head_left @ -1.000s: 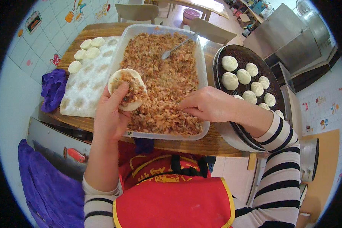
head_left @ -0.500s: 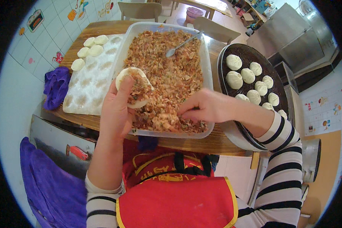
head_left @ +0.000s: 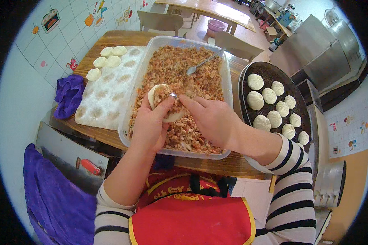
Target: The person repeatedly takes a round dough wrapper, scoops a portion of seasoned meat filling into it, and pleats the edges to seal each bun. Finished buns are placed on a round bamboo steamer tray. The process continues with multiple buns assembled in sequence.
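Note:
In my left hand [head_left: 149, 126] a round dough wrapper [head_left: 173, 117] lies cupped, with a heap of reddish-brown chopped filling [head_left: 162, 93] on it. My right hand [head_left: 212, 118] is closed on a small metal spoon [head_left: 173, 95]; only its shiny tip shows at the fingertips, pressed to the filling. Both hands meet over a large clear plastic tub [head_left: 126, 136] of the same chopped filling [head_left: 163, 61]. A second, long-handled spoon [head_left: 192, 70] lies on the filling toward the tub's far right.
To the left, several flat dough rounds [head_left: 93, 74] lie on a floured white board [head_left: 110, 98], beside a purple cloth [head_left: 69, 96]. Right of the tub, a round dark steamer tray [head_left: 249, 116] bears several pleated buns [head_left: 255, 100]. Chairs [head_left: 161, 22] stand beyond the wooden table [head_left: 110, 38].
My right hand has risen from the tub's near side to the wrapper, and the spoon now touches the filling there. My left hand has shifted right with the wrapper.

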`<state>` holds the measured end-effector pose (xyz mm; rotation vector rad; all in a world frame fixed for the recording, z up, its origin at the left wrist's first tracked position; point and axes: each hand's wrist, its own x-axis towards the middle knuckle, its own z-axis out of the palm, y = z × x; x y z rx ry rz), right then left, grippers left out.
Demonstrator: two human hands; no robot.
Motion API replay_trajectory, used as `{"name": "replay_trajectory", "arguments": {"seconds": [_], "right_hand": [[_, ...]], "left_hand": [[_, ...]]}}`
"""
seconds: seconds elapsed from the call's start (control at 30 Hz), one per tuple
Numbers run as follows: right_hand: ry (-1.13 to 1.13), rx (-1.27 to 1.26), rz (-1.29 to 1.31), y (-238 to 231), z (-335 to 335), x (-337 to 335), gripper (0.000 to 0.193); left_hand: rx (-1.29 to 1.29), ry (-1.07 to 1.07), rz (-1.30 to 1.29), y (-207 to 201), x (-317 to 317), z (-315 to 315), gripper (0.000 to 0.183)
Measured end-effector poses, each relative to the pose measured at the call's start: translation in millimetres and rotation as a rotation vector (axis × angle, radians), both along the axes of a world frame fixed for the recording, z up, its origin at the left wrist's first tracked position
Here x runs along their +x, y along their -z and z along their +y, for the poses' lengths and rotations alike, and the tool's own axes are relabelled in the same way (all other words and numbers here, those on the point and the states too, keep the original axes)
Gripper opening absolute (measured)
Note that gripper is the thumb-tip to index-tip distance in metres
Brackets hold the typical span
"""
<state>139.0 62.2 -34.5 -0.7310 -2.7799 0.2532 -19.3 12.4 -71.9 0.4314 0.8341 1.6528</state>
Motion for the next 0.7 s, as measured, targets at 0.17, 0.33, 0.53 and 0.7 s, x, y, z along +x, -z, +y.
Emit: {"name": "replay_trajectory", "arguments": {"seconds": [0.17, 0.33, 0.53, 0.7], "right_hand": [[0.217, -0.360, 0.285, -15.6, 25.4, 9.6, 0.031], [0.199, -0.247, 0.129, -21.7, 37.9, 19.3, 0.021], [0.175, -0.173, -0.110, -11.8, 32.0, 18.5, 0.015], [0.122, -0.561, 0.426, -24.5, 37.4, 15.4, 0.019]], "left_hand": [[0.079, 0.070, -0.012, -3.1, -11.1, -1.7, 0.039], [0.127, 0.140, -0.074, -7.7, -25.2, -3.2, 0.045], [0.196, 0.247, -0.049, -10.7, -27.2, -3.2, 0.055], [0.236, 0.394, -0.209, -9.3, -28.0, -5.8, 0.062]]}}
